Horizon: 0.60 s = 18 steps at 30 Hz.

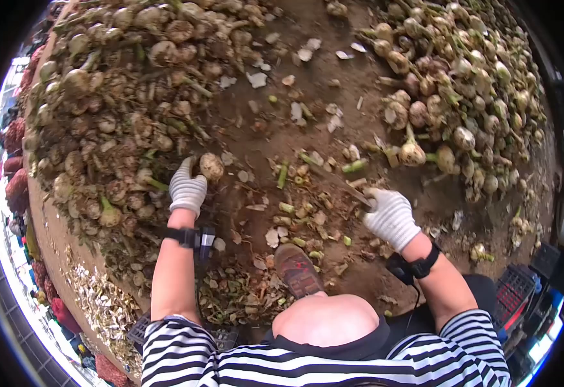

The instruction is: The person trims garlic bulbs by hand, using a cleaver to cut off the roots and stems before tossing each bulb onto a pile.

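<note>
My left hand, in a white striped glove, is closed on a dirt-flecked garlic bulb. It is at the right edge of a large heap of garlic, some bulbs with green stems. My gloved right hand grips a knife, whose narrow blade points up and left over the ground. The knife and the held bulb are well apart. Under the blade lie cut green stem pieces and dry scraps.
Another garlic heap rises at the upper right. White peel flakes lie on the brown dirt ground between the heaps. My shoe rests among the trimmings. A dark plastic crate stands at the lower right, and red mesh sacks line the far left.
</note>
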### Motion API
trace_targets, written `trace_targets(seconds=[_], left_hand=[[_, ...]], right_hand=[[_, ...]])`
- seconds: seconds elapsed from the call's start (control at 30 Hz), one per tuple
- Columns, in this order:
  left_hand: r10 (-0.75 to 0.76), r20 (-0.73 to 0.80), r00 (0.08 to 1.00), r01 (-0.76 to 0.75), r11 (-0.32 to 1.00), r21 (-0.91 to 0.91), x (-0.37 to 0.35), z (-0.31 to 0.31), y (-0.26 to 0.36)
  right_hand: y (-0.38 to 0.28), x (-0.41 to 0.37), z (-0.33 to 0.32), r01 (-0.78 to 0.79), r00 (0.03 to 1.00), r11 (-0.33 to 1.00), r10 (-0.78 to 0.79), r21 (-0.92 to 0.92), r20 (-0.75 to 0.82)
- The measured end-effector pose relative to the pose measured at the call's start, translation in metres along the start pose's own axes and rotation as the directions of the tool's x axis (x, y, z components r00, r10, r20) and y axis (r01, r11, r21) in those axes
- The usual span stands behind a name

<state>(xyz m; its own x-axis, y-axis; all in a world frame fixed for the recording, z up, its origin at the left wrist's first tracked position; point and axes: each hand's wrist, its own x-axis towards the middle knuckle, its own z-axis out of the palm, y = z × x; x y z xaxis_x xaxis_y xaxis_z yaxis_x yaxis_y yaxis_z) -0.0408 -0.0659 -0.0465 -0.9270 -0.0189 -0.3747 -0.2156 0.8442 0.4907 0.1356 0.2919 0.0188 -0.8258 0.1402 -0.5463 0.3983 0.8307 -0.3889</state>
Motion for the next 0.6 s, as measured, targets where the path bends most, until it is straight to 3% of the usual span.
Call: trace_targets(seconds=[0.03,0.07,0.1,0.13,0.17,0.23,0.3,0.33,0.37,0.4,0.43,0.47,0.5,0.53,0.57,0.6], left_hand=[[0.098,-0.062,0.993,-0.114,0.932,-0.345,-0.010,0.010,-0.007],[0.135,0.040,0.990,-0.097,0.862,-0.498,-0.023,0.012,0.011],[0.218,0.107,0.970,-0.080,0.706,-0.704,-0.043,0.013,0.030],[0.209,0.144,0.967,-0.001,0.571,-0.821,-0.060,0.016,0.054],[0.305,0.189,0.934,0.038,0.440,-0.897,-0.071,0.020,0.056],[0.244,0.343,0.907,0.187,0.496,-0.848,-0.102,0.009,0.104],[0.532,0.329,0.780,0.118,0.391,-0.913,-0.105,0.019,0.094],[0.464,0.350,0.814,0.059,0.533,-0.844,-0.107,0.017,0.102],[0.466,0.353,0.811,0.061,0.533,-0.844,-0.103,0.019,0.101],[0.372,0.486,0.791,0.427,0.235,-0.873,-0.098,0.021,0.100],[0.326,0.626,0.709,0.689,-0.126,-0.714,-0.096,0.021,0.102],[0.361,0.293,0.886,0.049,0.555,-0.831,-0.113,0.027,0.111],[0.254,0.427,0.868,0.393,0.175,-0.903,-0.118,0.034,0.113],[0.270,0.393,0.879,0.349,0.197,-0.916,-0.122,0.041,0.112],[0.287,0.358,0.889,0.303,0.218,-0.928,-0.127,0.047,0.112],[0.355,0.228,0.907,0.101,0.342,-0.934,-0.134,0.051,0.112]], right_hand=[[-0.011,-0.002,-0.006,0.082,0.996,0.997,-0.082,0.006,-0.036],[-0.019,-0.001,-0.006,0.152,0.986,0.988,-0.153,-0.019,-0.066],[-0.031,-0.001,-0.011,0.188,0.982,0.981,-0.189,-0.045,-0.017],[-0.042,0.000,-0.015,0.236,0.971,0.969,-0.237,-0.073,-0.010],[-0.049,0.000,-0.016,0.281,0.959,0.954,-0.282,-0.101,0.000],[-0.049,-0.001,-0.011,0.385,0.917,0.916,-0.394,-0.115,-0.065],[-0.050,-0.004,-0.013,0.382,0.918,0.916,-0.392,-0.126,-0.063],[-0.050,-0.006,-0.014,0.385,0.919,0.911,-0.394,-0.146,-0.034],[-0.050,-0.008,-0.014,0.390,0.918,0.906,-0.397,-0.168,-0.008],[-0.051,-0.009,-0.014,0.382,0.923,0.913,-0.384,-0.142,0.015],[-0.054,-0.011,-0.016,0.376,0.926,0.916,-0.378,-0.142,0.014],[-0.058,-0.012,-0.019,0.393,0.919,0.910,-0.394,-0.134,0.023],[-0.062,-0.014,-0.019,0.410,0.912,0.903,-0.409,-0.126,0.031],[-0.063,-0.013,-0.010,0.462,0.874,0.880,-0.472,-0.105,-0.111],[-0.063,-0.012,-0.004,0.459,0.876,0.882,-0.469,-0.105,-0.112],[-0.062,-0.011,-0.001,0.459,0.874,0.885,-0.466,-0.083,-0.139]])
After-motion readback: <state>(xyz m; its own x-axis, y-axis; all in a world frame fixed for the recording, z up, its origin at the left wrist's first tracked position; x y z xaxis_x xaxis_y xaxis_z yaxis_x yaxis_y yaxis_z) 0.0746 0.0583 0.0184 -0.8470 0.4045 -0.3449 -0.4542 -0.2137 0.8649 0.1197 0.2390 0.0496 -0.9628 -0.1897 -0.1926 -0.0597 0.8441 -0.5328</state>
